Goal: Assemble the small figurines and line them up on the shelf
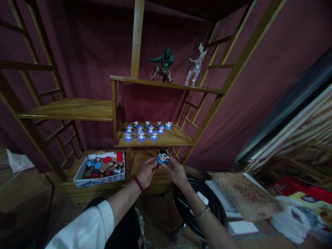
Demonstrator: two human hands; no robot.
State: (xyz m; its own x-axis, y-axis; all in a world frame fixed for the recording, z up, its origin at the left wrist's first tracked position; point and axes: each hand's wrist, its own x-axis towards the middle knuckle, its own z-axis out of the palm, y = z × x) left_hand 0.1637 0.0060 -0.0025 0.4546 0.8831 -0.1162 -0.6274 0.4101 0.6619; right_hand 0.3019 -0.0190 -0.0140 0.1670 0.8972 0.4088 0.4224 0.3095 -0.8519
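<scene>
Between my two hands is a small figurine [163,158] on a blue base, held in front of the shelf unit. My left hand [147,170], with a dark red bead bracelet at the wrist, grips its left side with closed fingers. On its right side the fingers of my right hand [177,171] are closed too. Just above, several similar figurines [141,135] on purple bases stand in rows on the middle shelf [172,139]. At the back right of that shelf is a blue-based figurine [168,125], beside dark figurines [147,125].
A white box [103,179] with loose figurines and red and blue discs sits at lower left. A crouching green figure [165,65] and a clear deer [195,67] stand on the upper shelf. A round black stool [219,216] and plastic bags [290,218] are at right.
</scene>
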